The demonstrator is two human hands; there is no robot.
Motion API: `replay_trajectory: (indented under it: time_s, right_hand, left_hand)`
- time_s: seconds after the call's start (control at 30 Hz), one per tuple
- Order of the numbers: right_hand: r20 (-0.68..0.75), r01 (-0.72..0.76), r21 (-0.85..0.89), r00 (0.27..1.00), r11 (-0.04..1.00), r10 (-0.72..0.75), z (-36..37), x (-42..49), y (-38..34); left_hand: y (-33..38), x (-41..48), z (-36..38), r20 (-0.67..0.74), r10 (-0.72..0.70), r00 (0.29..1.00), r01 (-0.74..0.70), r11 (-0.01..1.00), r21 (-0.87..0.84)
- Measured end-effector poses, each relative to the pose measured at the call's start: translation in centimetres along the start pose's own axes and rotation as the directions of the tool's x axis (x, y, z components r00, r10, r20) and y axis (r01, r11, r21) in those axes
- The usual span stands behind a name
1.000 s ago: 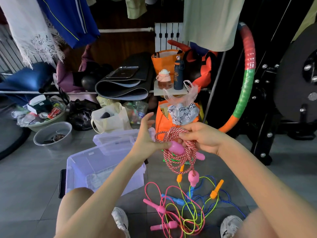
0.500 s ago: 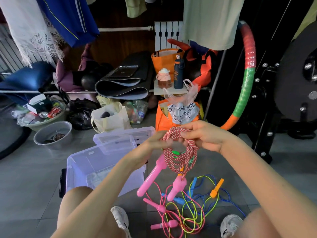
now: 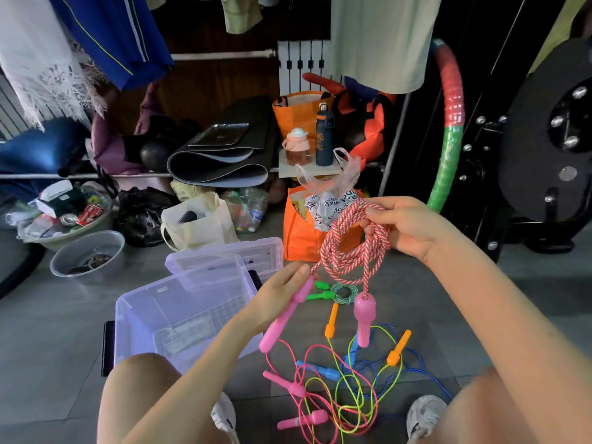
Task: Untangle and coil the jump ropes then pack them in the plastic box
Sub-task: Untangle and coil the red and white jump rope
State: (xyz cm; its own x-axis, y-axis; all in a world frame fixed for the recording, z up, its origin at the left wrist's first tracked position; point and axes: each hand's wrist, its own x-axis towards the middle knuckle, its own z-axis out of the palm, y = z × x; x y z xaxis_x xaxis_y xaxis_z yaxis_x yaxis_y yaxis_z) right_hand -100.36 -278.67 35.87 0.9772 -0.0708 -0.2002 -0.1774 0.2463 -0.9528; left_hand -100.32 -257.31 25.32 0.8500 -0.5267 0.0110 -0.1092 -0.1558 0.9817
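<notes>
While the right hand (image 3: 407,225) has its fingers curled round the red-and-white rope coil (image 3: 355,254), the left hand (image 3: 275,302) pinches one pink handle (image 3: 278,328). I think that loose end should be wound on snugly so no loop slips, then laid in the plastic box (image 3: 144,315) on the floor.

Left hand (image 3: 278,299) covers the top of the pink plastic handle (image 3: 282,322). Right hand (image 3: 403,225) fingers partly hidden by the red-and-white braided rope coil (image 3: 349,251). Clear plastic box (image 3: 134,334): near corner behind left forearm (image 3: 205,363). Tangle of thin pink, yellow and blue ropes (image 3: 336,398) runs off the bottom edge. Dark blue bottle (image 3: 324,142): print unreadable.
</notes>
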Motion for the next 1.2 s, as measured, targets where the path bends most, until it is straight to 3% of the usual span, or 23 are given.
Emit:
replay_trajectory:
  time_s: [0.1, 0.17, 0.27, 0.33, 0.43, 0.53, 0.57, 0.6, 0.67, 0.7, 0.77, 0.83, 0.9, 0.97, 1.07, 1.13, 1.2]
  right_hand:
    - [-0.065, 0.017, -0.028, 0.998, 0.999, -0.019, 0.3, 0.2, 1.4]
    - [-0.029, 0.024, -0.143, 0.999, 0.989, -0.029, 0.7, 0.1, 2.4]
    - [0.173, 0.055, -0.428, 0.985, 0.902, 0.022, 1.7, -0.9, 2.6]
    - [0.253, 0.105, -0.545, 0.966, 0.832, 0.044, 2.2, -1.6, 2.4]
    - [0.288, 0.211, -0.652, 0.957, 0.728, -0.019, 2.4, -2.2, 2.0]
    - [0.237, 0.31, -0.775, 0.951, 0.55, -0.201, 1.9, -1.8, 2.8]
    - [0.177, 0.295, -0.769, 0.951, 0.566, -0.255, 1.7, -1.7, 3.3]
    - [0.103, 0.261, -0.696, 0.958, 0.669, -0.268, 1.6, -1.7, 3.9]
    - [0.038, 0.189, -0.363, 0.981, 0.913, -0.188, 1.7, -1.9, 5.1]
    - [0.045, 0.156, -0.177, 0.988, 0.972, -0.15, 1.7, -2.0, 5.7]
    - [0.045, 0.09, 0.088, 0.995, 0.992, -0.095, 1.8, -2.2, 6.5]
    - [0.047, 0.055, 0.226, 0.997, 0.973, -0.068, 1.7, -2.3, 6.7]
    - [0.073, -0.006, 0.292, 0.997, 0.956, -0.016, 2.0, -2.6, 6.6]
    - [0.069, -0.11, 0.404, 0.994, 0.908, 0.09, 2.7, -2.7, 6.4]
    - [0.013, -0.107, 0.376, 0.994, 0.92, 0.11, 3.8, -2.5, 6.2]
    - [-0.034, -0.048, 0.15, 0.998, 0.988, 0.054, 4.2, -2.5, 6.4]
    - [-0.056, -0.004, -0.053, 0.998, 0.999, 0.001, 4.4, -2.5, 6.3]
  left_hand:
    - [0.1, 0.2, -0.8, 0.085, -0.022, 0.996, 0.012, 0.994, 0.107]
    - [1.2, 0.5, -1.1, 0.168, -0.068, 0.983, 0.079, 0.995, -0.062]
    - [3.6, 1.8, -1.3, 0.197, -0.089, 0.976, 0.162, 0.903, -0.397]
    - [5.3, 2.7, -1.1, 0.19, -0.071, 0.979, 0.13, 0.938, -0.321]
    - [6.2, 3.1, -0.4, 0.2, -0.05, 0.979, 0.062, 0.996, -0.057]
    - [6.5, 2.9, 0.3, 0.18, 0.02, 0.984, -0.001, 0.994, -0.105]
    - [6.5, 3.0, 0.6, 0.137, 0.031, 0.99, -0.006, 0.984, -0.179]
    - [6.7, 3.0, 0.7, 0.093, 0.031, 0.995, -0.004, 0.961, -0.277]
    - [6.9, 3.2, 0.8, 0.028, 0.013, 1.0, 0.002, 0.877, -0.48]
    - [6.9, 3.3, 0.7, 0.019, -0.003, 1.0, 0.013, 0.833, -0.554]
    - [7.3, 3.0, 0.3, 0.048, -0.047, 0.998, 0.067, 0.776, -0.627]
    - [7.1, 2.3, -0.1, 0.081, -0.072, 0.994, 0.106, 0.797, -0.594]
    - [6.6, 1.6, -0.5, 0.117, -0.077, 0.99, 0.123, 0.88, -0.458]
    - [6.0, 1.2, -0.8, 0.146, -0.016, 0.989, 0.049, 0.973, -0.226]
    - [6.1, 1.0, -0.9, 0.233, 0.011, 0.972, -0.017, 0.999, 0.027]
    - [6.5, 0.8, -0.8, 0.31, -0.05, 0.95, 0.038, 0.998, 0.046]
    - [6.3, 1.0, -0.8, 0.273, -0.095, 0.957, 0.097, 0.995, 0.006]
